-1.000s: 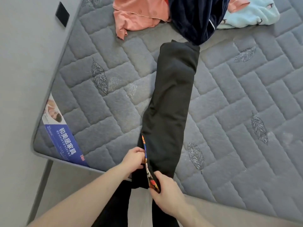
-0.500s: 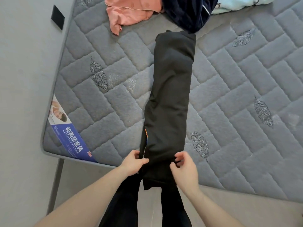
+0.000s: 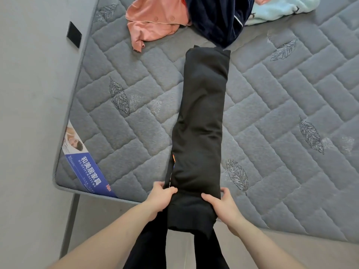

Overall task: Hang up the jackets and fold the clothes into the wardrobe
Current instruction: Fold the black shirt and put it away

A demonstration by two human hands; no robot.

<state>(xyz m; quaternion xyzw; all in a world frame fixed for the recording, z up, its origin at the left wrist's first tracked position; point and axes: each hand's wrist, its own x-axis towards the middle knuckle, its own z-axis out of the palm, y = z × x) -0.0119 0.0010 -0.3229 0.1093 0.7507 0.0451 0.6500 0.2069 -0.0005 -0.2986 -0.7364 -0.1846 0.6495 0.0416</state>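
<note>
- The black garment [image 3: 202, 121] lies folded into a long strip on the mattress [image 3: 291, 105], its near end over the edge.
- The left hand [image 3: 159, 199] and right hand [image 3: 223, 204] grip that near end from either side.
- A pink top [image 3: 155, 22], navy garment [image 3: 215, 18] and light blue cloth [image 3: 277, 10] lie at the far end.

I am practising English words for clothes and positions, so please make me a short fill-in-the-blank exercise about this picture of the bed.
1. Both hands, the left hand and the right hand, grip the near end of a long folded garment whose colour is ____.
2. This garment lies on a grey quilted ____.
3. The salmon-pink garment lies to the ____ of the dark navy garment.
4. The blue label sits at the mattress corner nearer the person's ____ hand.

Missing words: black; mattress; left; left
</note>
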